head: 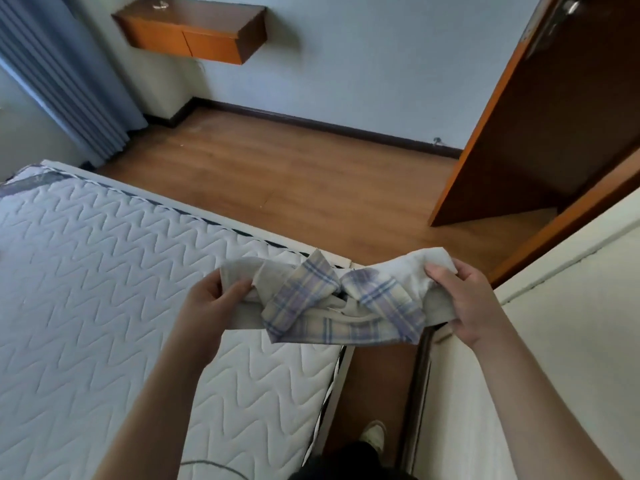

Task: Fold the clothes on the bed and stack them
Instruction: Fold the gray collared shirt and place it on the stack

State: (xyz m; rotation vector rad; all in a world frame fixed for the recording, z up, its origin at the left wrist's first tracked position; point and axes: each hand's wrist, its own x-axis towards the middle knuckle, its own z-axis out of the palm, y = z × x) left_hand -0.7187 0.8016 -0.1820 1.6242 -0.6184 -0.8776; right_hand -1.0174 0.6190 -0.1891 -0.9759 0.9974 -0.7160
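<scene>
Left hand (216, 295) and right hand (465, 299) each grasping an end of plaid-collared shirt (332, 303), held above quilted mattress (104, 271) corner

Head cam, looks fwd+down over bed (104, 271) corner, close.

Cream garment (332, 299) with blue-lilac plaid collar, bunched and stretched between my hands, held in air over mattress corner; plaid collar points cross at its middle, 6 o'clock edge sagging, cream cloth gathered at both ends; bed mattress (104, 271) white, zigzag-quilted, dark-piped edge, fills 9 o'clock side, no other clothes in view on it
</scene>
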